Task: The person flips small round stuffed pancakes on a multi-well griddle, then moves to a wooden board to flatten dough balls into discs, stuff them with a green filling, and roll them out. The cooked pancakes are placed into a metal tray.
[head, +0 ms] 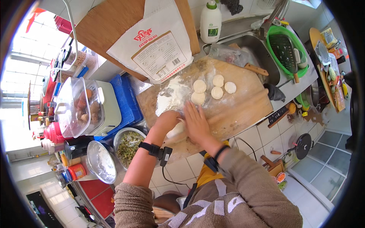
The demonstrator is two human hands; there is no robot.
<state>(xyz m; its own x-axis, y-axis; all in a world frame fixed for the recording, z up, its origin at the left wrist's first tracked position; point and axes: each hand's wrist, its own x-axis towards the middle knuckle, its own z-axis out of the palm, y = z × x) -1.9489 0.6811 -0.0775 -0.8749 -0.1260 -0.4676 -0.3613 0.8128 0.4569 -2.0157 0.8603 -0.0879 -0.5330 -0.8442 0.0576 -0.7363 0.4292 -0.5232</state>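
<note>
A wooden board (242, 114), dusted with flour (168, 98), lies before me. My left hand (168, 121) has its fingers curled at the rim of a pale, flat dough piece (176, 130) on the board. Flat and slightly blurred, my right hand (197, 124) is beside it, with straight fingers pointing away from me. Under or beside the right palm a blurred, wood-coloured rod-like shape runs towards the board's right end; whether the palm presses on it is hidden. Several small round dough discs (217, 93) lie beyond my hands, two of them touching my right fingertips' area.
A printed flour bag (159, 51) leans at the board's far edge. Left of the board are a bowl of chopped green filling (128, 146), a floury metal bowl (101, 162) and a blue crate (125, 99). A wooden-handled knife (256, 69) lies by the sink (263, 54).
</note>
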